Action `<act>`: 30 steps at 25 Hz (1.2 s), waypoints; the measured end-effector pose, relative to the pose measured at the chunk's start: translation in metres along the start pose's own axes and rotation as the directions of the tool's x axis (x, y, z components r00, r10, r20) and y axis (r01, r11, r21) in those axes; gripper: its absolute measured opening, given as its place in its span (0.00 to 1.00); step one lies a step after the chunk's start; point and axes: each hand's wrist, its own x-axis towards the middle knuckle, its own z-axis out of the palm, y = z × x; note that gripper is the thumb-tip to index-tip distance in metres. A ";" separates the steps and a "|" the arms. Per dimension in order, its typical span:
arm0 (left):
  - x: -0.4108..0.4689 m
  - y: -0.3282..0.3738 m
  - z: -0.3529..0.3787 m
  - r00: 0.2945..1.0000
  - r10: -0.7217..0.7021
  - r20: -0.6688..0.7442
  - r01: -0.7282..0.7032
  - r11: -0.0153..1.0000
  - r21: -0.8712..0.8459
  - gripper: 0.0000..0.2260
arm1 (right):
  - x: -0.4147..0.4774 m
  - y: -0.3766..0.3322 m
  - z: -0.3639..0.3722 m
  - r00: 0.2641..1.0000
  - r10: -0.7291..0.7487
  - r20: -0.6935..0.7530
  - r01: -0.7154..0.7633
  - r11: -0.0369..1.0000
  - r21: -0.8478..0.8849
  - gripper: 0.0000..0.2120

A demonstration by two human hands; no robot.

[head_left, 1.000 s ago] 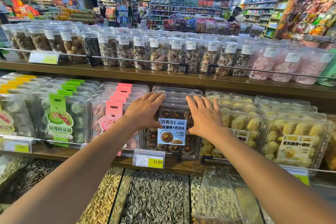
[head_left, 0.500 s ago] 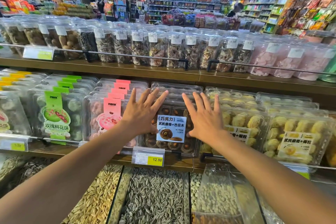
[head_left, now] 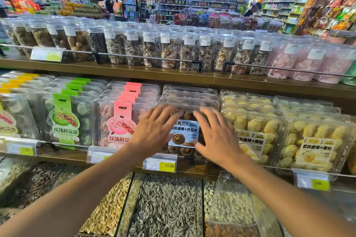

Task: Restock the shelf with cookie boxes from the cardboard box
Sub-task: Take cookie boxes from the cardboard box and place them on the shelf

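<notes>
While reaching over the bulk sunflower seeds [head_left: 163,204], found left grip [head_left: 154,131] and right grip [head_left: 215,136] both open, fingers extended and motion-blurred, before the face of the chocolate cookie box [head_left: 185,131]; contact impossible to confirm. Located that box upright at the front of its row on the middle shelf [head_left: 63,157], behind the metal rail [head_left: 63,144], between pink-label boxes [head_left: 119,121] left and yellow cookie boxes [head_left: 256,132] right. Above, clear jars [head_left: 154,48]. Below, price tag [head_left: 159,162] reading 12.80. Against half a second ago: grips lower on the box face, fingers less splayed; box unmoved
</notes>
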 end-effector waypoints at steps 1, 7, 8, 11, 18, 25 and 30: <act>-0.009 0.007 0.004 1.000 0.031 -0.002 -0.031 0.993 -0.111 0.24 | -0.013 -0.008 0.004 0.999 -0.027 0.030 0.024 0.995 0.098 0.30; -0.020 0.027 0.030 0.858 -0.104 0.502 0.324 0.869 -0.374 0.12 | -0.030 -0.028 0.045 0.882 0.063 0.467 -0.187 0.956 0.224 0.18; -0.018 0.027 0.033 0.854 -0.115 0.508 0.338 0.864 -0.372 0.13 | -0.028 -0.028 0.051 0.882 0.065 0.467 -0.186 0.958 0.217 0.18; -0.016 0.027 0.040 0.845 -0.132 0.518 0.366 0.850 -0.380 0.14 | -0.026 -0.028 0.060 0.890 0.082 0.449 -0.182 0.966 0.185 0.17; -0.019 0.030 0.033 0.831 -0.164 0.531 0.409 0.828 -0.384 0.14 | -0.025 -0.029 0.054 0.878 0.084 0.471 -0.188 0.966 0.178 0.20; -0.032 0.053 -0.011 0.890 -0.108 0.444 0.296 0.877 -0.380 0.14 | -0.055 -0.021 0.001 0.900 0.131 0.416 -0.235 0.949 0.211 0.18; -0.037 0.076 -0.040 0.921 -0.011 0.389 0.179 0.900 -0.398 0.25 | -0.092 -0.001 -0.038 0.918 0.249 0.308 -0.296 0.948 0.119 0.19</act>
